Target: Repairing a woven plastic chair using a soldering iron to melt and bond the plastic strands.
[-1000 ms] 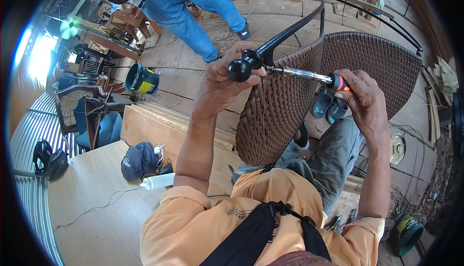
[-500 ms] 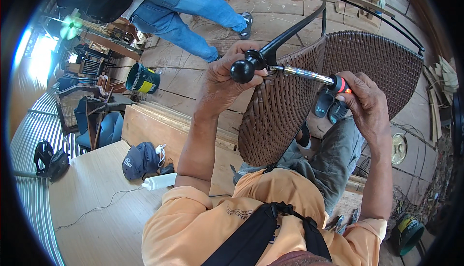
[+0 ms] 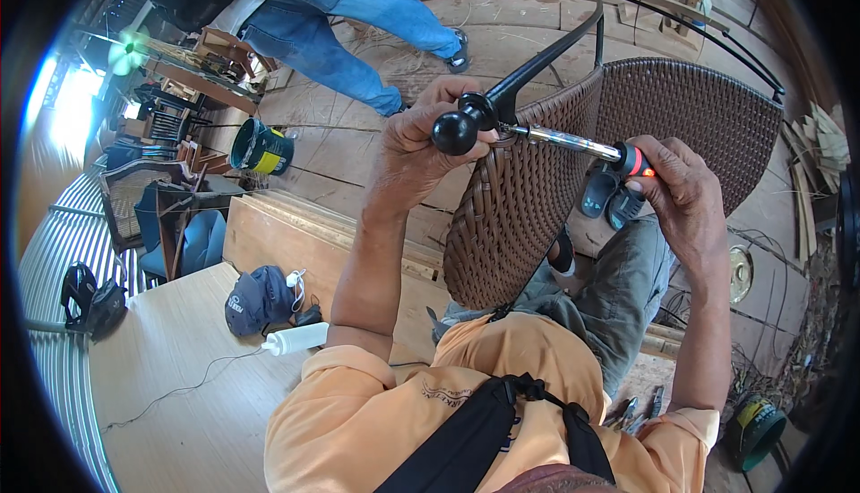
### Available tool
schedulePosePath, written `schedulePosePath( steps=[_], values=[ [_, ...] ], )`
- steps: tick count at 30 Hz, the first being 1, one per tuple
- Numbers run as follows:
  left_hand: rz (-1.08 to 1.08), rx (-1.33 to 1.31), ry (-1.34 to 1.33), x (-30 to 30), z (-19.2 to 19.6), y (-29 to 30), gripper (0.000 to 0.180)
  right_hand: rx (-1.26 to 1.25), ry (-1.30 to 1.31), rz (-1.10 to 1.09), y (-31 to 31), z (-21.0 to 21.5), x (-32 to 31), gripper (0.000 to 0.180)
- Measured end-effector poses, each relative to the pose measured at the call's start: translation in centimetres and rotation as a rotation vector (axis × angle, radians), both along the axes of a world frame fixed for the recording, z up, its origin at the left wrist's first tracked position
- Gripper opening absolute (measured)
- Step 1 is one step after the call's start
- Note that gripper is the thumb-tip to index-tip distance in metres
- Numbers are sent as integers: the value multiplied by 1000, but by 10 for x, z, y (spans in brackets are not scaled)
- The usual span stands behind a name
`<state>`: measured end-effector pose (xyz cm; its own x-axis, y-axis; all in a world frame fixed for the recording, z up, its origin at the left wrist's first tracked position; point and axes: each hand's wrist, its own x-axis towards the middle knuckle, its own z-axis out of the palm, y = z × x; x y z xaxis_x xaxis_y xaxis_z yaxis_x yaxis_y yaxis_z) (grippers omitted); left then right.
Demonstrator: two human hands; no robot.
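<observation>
My left hand [image 3: 421,139] is closed around a black metal frame [image 3: 537,63] just behind its ball-shaped end [image 3: 455,132]. The frame belongs to a brown woven chair [image 3: 528,197], which stands tilted in front of my lap. In my right hand [image 3: 681,184] is a screwdriver [image 3: 578,143] with a chrome shaft and a black and red handle, its butt glowing orange. The shaft points left, and its tip meets the frame joint beside my left fingers. Those fingers partly hide the exact contact spot.
At left, a wooden board table [image 3: 170,368] carries a dark cap [image 3: 260,300] and a white bottle [image 3: 296,339]. A person in blue jeans [image 3: 313,23] stands at the far left near a green bucket [image 3: 262,147]. Slippers [image 3: 612,197] lie on the plank floor.
The black ball end and my left hand have shifted very slightly to the right. My right hand keeps its grip on the screwdriver. The standing person has leaned a little to the left.
</observation>
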<state>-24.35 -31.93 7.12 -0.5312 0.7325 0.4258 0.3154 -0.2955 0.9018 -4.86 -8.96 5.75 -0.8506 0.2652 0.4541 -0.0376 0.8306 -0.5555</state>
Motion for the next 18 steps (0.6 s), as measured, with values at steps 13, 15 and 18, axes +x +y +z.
schedulePosePath(
  steps=[13,15,18],
  values=[
    [-12,21,5,-1,-1,1,22,95,-41,4,-2,22,6,32],
    [-17,27,53,-2,-1,2,21,105,-77,-12,-5,28,9,32],
    [-22,22,92,-4,0,1,20,148,-119,-44,-11,39,14,33]
  ],
)
